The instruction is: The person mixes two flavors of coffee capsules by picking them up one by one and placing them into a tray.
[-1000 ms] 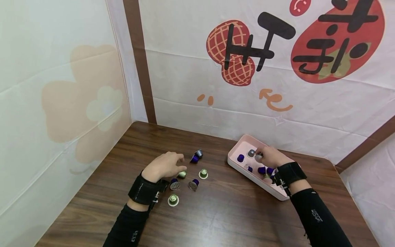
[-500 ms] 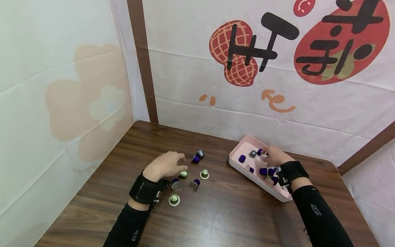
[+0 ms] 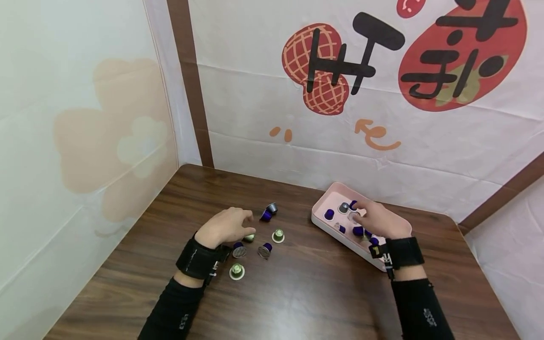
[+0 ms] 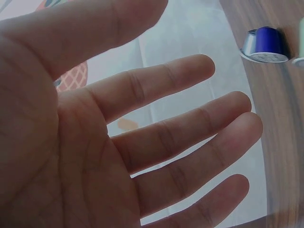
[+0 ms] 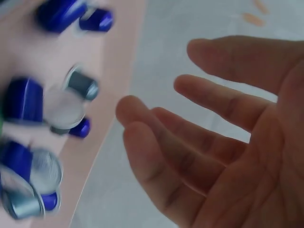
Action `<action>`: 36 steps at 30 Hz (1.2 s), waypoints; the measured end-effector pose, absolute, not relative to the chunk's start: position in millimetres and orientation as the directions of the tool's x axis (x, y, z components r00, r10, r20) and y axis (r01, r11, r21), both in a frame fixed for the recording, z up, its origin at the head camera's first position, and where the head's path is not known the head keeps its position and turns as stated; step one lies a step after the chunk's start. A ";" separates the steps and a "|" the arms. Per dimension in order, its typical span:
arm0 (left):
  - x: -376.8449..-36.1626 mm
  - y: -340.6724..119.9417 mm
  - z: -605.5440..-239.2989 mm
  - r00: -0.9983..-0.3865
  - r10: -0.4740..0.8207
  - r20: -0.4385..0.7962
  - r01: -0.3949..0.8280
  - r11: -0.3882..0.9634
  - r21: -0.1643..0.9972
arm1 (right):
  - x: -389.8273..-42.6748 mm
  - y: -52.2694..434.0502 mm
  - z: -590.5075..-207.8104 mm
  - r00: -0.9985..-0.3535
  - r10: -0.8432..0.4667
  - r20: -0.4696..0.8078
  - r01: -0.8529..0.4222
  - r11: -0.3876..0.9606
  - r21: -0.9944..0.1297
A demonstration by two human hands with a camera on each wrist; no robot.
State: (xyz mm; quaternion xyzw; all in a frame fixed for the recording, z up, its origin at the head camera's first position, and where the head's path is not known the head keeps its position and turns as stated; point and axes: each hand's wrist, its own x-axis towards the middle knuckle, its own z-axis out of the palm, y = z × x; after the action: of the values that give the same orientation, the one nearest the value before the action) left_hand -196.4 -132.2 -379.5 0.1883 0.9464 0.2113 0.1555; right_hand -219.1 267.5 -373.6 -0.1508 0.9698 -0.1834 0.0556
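Note:
My left hand [image 3: 225,227] hovers over the left part of the wooden table with relaxed fingers and holds nothing; its bare palm shows in the left wrist view. Around it lie coffee capsules: a green one [image 3: 278,235], a blue one [image 3: 265,216] and a dark grey-blue one [image 3: 272,208] among them. At the right stands a pink tray [image 3: 340,238] with several capsules inside, mostly blue, plus a grey one [image 3: 344,207]. Above the tray's far side is my right hand [image 3: 378,219]. Its fingers [image 5: 185,156] bend loosely around nothing, apart from the capsules in the right wrist view.
The wooden table [image 3: 306,288] meets a white printed cloth [image 3: 255,156] at the back and another pale cloth [image 3: 106,141] at the left. Two more green capsules, one of them [image 3: 236,271] nearest the front, and two blue ones lie by the left hand.
My right hand has drawn back from the capsules and turned at the wrist. A blue capsule that it hid at first now shows beside the grey one. My left hand stays in place.

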 end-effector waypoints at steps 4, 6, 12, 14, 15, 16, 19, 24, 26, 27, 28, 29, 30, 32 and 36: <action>-194.0 -133.7 -384.8 -0.881 0.418 -0.221 0.301 0.856 0.421 | -197.5 256.9 -378.3 -0.953 -0.300 0.033 -0.279 0.837 -0.471; -191.7 -134.2 -388.2 -0.877 0.424 -0.226 0.310 0.859 0.408 | -186.7 253.9 -380.6 -0.958 -0.283 0.052 -0.266 0.801 -0.536; -188.2 -136.2 -398.1 -0.865 0.434 -0.253 0.306 0.854 0.421 | -171.5 247.2 -384.6 -0.975 -0.212 0.064 -0.211 0.800 -0.562; -188.3 -136.8 -401.9 -0.859 0.441 -0.259 0.308 0.851 0.425 | -170.0 246.2 -385.6 -0.974 -0.213 0.071 -0.215 0.797 -0.564; -188.6 -137.3 -403.5 -0.857 0.443 -0.262 0.308 0.850 0.428 | -169.8 246.0 -385.8 -0.974 -0.212 0.076 -0.217 0.796 -0.565; -189.1 -137.9 -405.2 -0.856 0.444 -0.265 0.307 0.848 0.431 | -169.5 246.0 -386.0 -0.974 -0.211 0.079 -0.218 0.796 -0.564; -192.1 -140.4 -410.9 -0.854 0.451 -0.259 0.319 0.847 0.425 | -170.9 246.6 -385.3 -0.973 -0.212 0.092 -0.226 0.792 -0.567; -197.7 -144.3 -417.2 -0.852 0.452 -0.263 0.324 0.851 0.414 | -173.5 246.9 -382.3 -0.970 -0.231 0.080 -0.234 0.778 -0.583; -199.5 -144.6 -417.9 -0.851 0.456 -0.261 0.325 0.847 0.420 | -173.3 246.9 -380.9 -0.973 -0.222 0.070 -0.220 0.776 -0.591; -200.5 -144.7 -418.1 -0.850 0.458 -0.261 0.325 0.846 0.423 | -173.4 247.1 -380.6 -0.974 -0.217 0.065 -0.213 0.777 -0.593; -201.2 -144.7 -418.3 -0.850 0.458 -0.262 0.324 0.845 0.426 | -173.4 247.4 -380.4 -0.975 -0.215 0.063 -0.210 0.775 -0.595; -201.6 -144.9 -418.8 -0.850 0.457 -0.264 0.320 0.844 0.430 | -173.3 247.5 -380.6 -0.975 -0.213 0.059 -0.206 0.776 -0.596; -201.9 -145.1 -419.5 -0.850 0.453 -0.270 0.314 0.845 0.433 | -173.0 247.5 -380.9 -0.976 -0.210 0.055 -0.201 0.775 -0.599; -202.0 -145.7 -421.9 -0.850 0.445 -0.281 0.301 0.849 0.434 | -172.4 247.7 -382.3 -0.976 -0.211 0.049 -0.198 0.776 -0.598; -201.4 -148.7 -423.2 -0.858 0.420 -0.296 0.267 0.856 0.442 | -173.7 246.5 -383.0 -0.976 -0.213 0.055 -0.203 0.774 -0.600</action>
State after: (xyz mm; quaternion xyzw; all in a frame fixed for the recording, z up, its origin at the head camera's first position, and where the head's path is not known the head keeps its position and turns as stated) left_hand -201.4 -148.7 -423.2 0.1819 0.9436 0.1968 0.1946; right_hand -173.7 246.5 -383.0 -0.1104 0.9418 -0.3176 0.0081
